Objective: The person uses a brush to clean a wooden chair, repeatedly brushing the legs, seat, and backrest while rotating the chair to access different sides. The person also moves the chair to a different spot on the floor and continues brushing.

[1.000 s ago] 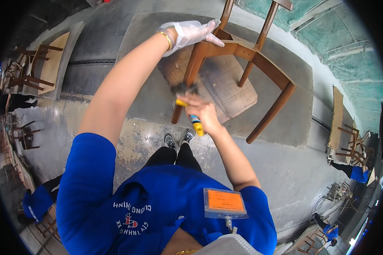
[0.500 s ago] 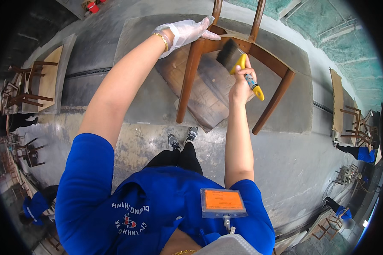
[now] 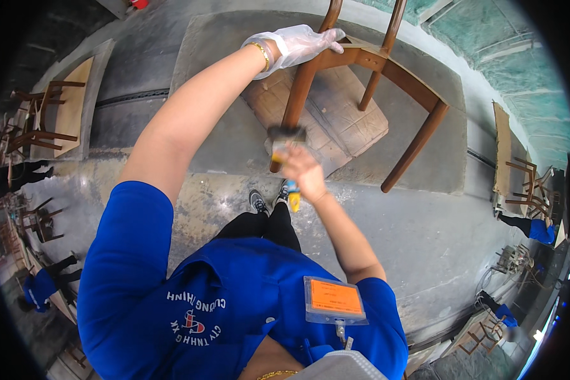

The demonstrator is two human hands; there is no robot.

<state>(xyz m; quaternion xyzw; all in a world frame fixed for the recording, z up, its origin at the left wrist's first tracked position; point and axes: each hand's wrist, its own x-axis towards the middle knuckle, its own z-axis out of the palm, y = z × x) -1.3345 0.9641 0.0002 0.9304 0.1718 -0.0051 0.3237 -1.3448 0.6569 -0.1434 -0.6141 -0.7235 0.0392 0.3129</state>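
Observation:
A brown wooden chair frame [image 3: 417,88] stands in front of me, its legs angled toward me. My left hand [image 3: 304,47], in a thin clear glove, grips its near left corner, fingers laid over the joint of leg and rail. Bare and blurred by motion, my right hand [image 3: 305,172] is closed around a wide paintbrush [image 3: 294,201] with a yellow handle. The dark bristles lie against the chair's left leg [image 3: 301,92], toward its lower end. My fingers hide part of the handle.
Below the chair a stained cardboard sheet [image 3: 351,130] lies on a grey board [image 3: 215,136]. More wooden chairs stand at the left [image 3: 44,117] and right [image 3: 531,183]. A person in blue [image 3: 541,231] is at the far right. A greenish sheeted wall [image 3: 519,69] rises behind.
My right hand has brought the brush from the chair's rail down and left to its left leg. The chair has tilted and shifted right under my left hand, and another leg now shows.

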